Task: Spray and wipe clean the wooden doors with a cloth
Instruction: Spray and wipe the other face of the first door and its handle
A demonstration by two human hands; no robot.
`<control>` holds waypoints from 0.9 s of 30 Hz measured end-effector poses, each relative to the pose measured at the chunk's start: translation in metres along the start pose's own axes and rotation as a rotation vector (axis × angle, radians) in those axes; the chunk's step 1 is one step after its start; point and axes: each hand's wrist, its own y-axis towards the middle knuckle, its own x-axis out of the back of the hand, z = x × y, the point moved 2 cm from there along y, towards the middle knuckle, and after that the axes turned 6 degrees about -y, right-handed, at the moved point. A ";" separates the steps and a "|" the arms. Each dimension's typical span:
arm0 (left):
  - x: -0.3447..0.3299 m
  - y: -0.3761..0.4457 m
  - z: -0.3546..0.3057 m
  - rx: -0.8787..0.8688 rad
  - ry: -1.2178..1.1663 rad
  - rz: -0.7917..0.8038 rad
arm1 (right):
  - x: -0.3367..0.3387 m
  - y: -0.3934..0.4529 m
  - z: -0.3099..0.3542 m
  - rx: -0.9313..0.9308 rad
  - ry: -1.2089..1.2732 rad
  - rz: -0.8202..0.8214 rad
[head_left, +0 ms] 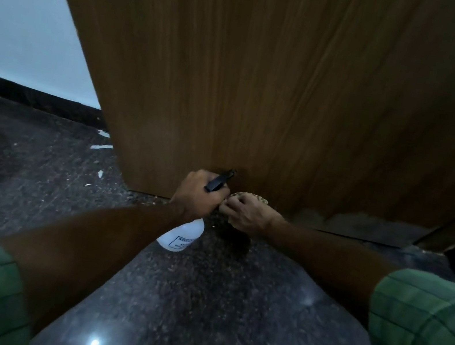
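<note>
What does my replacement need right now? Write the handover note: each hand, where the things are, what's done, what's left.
Left hand: grips the spray bottle by its neck, black nozzle aimed at the foot of the wooden door.
Right hand: fingers hold the patterned cloth bunched against the door's bottom edge.
Done: cannot tell how much is already wiped; no wet streaks show.
Left: wipe the low strip, including the worn patch to the right, then any remaining doors.

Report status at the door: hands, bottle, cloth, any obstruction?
Left hand grips spray bottle, nozzle at wooden door bottom. Right hand holds cloth low against door. Nothing in the way.
</note>
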 end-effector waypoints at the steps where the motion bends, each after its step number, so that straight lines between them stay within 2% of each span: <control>1: -0.009 0.002 -0.003 -0.009 0.000 0.009 | -0.004 -0.010 0.000 0.001 0.000 -0.006; 11: -0.108 0.025 -0.042 -0.077 -0.053 0.070 | -0.048 -0.104 -0.004 0.055 0.028 0.030; 17: -0.166 0.030 -0.070 -0.100 -0.030 0.160 | -0.083 -0.159 0.002 0.132 0.062 0.053; 21: -0.195 0.037 -0.090 -0.115 -0.017 0.226 | -0.096 -0.203 0.000 0.055 0.088 0.100; 24: -0.209 0.040 -0.099 -0.130 -0.009 0.232 | -0.108 -0.234 -0.004 0.011 0.079 0.091; 27: -0.225 0.044 -0.104 -0.117 -0.040 0.233 | -0.121 -0.274 -0.006 -0.027 0.053 0.157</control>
